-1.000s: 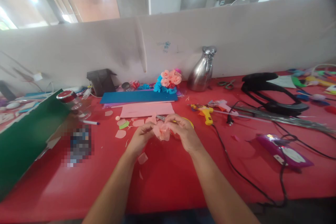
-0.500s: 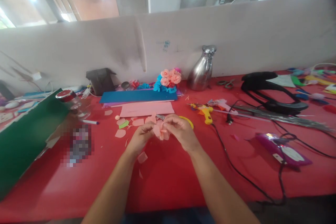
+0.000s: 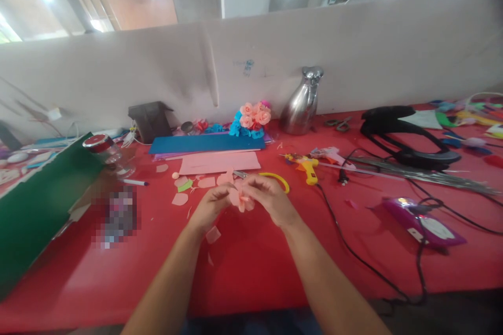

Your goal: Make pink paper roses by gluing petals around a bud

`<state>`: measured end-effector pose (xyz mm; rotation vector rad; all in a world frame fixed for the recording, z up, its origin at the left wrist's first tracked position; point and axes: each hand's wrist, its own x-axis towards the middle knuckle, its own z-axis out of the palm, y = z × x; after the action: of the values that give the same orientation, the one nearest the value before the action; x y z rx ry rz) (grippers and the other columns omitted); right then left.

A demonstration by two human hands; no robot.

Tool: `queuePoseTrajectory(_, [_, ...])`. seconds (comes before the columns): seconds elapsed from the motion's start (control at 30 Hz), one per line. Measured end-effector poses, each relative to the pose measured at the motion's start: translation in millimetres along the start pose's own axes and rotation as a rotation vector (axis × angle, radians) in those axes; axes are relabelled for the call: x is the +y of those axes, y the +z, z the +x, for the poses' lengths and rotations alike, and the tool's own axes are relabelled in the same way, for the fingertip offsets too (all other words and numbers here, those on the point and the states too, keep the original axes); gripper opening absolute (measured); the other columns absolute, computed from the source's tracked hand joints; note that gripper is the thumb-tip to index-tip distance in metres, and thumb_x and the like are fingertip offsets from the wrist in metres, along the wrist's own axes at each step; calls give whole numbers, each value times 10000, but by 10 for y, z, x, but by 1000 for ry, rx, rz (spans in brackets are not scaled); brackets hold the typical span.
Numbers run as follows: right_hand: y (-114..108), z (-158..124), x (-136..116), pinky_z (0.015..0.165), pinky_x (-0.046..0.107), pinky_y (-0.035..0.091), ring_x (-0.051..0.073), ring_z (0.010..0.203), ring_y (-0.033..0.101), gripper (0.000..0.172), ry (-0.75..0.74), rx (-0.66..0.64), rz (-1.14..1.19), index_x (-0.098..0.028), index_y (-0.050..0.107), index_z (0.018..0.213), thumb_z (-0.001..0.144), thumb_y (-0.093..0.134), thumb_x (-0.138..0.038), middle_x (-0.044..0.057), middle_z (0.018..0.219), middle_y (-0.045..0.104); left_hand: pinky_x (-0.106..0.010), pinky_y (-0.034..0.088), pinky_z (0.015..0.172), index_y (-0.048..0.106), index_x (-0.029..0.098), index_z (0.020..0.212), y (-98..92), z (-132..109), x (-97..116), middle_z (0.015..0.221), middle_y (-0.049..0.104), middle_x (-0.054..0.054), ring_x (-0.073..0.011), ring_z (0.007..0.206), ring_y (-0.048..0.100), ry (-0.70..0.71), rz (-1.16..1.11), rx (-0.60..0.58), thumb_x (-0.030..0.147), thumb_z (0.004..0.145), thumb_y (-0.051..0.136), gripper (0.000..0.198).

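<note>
Between my two hands is a pale pink paper flower (image 3: 244, 201), held just above the red table (image 3: 251, 261). My left hand (image 3: 212, 205) pinches its left side, and my right hand (image 3: 272, 198) grips its right side with thumb and fingers together. Scissors (image 3: 240, 174) with a yellow handle (image 3: 280, 179) lie partly hidden behind my right hand. Loose pink paper petals (image 3: 180, 199) and a green scrap (image 3: 185, 185) are scattered left of my hands. Another cut petal (image 3: 212, 234) rests below my left hand.
Pink sheets (image 3: 220, 163) and a blue sheet (image 3: 204, 144) lie behind my hands. A flower bunch (image 3: 254, 116) and a steel jug (image 3: 302, 104) stand farther back. On the right are a yellow glue gun (image 3: 311, 171), its cord and a purple device (image 3: 422, 224); left, a green box (image 3: 43, 214).
The pink flower has turned slightly between my fingers, its folded petals now facing more downward. My right hand has shifted a little to the left.
</note>
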<state>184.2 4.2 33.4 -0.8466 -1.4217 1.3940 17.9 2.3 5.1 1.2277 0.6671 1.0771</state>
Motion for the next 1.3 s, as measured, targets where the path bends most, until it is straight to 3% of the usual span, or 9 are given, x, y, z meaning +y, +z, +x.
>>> queuePoseTrajectory(0.27, [43,-22,-26,494,248,394,107,497,518,243,16,-34,105,-180,628,672,752,675,-405,4,595,617,-287,429,719,642,152,610,-20,-9,-64,748,644,-48,-179,762,598,-42,-170,-12,259,703,698,153])
queuePoseTrajectory(0.57, [41,-48,23,554,219,431,90,573,547,81,18,-76,219,-179,694,750,725,712,-253,-12,655,617,-296,446,733,659,147,599,-69,-41,-131,690,650,-37,-191,757,619,-90,-213,-83,209,656,724,108])
queuePoseTrajectory(0.83, [48,-25,54,584,231,438,109,605,575,112,22,-18,251,-197,649,784,782,646,-309,-3,678,655,-318,455,749,650,147,626,-33,-54,-105,693,657,-36,-210,773,627,-136,-313,20,186,569,738,111])
queuePoseTrajectory(1.07, [88,0,76,575,248,422,111,599,522,140,-30,3,14,-211,676,829,752,660,-326,1,763,605,-360,463,794,656,156,683,-5,1,-117,752,680,-54,-227,834,626,-140,-408,138,193,555,659,133])
queuePoseTrajectory(1.2, [113,5,103,654,276,442,153,761,549,191,-122,-5,-87,-239,679,902,733,679,-328,28,905,596,-353,461,823,663,151,691,53,23,-85,726,675,-45,-215,836,627,-126,-466,146,154,564,649,128])
queuePoseTrajectory(1.3, [137,9,131,720,293,444,179,860,543,158,-184,15,-142,-246,682,833,719,699,-354,29,913,597,-328,457,827,679,156,724,120,20,-69,734,675,-34,-197,826,627,-131,-467,173,144,585,673,140])
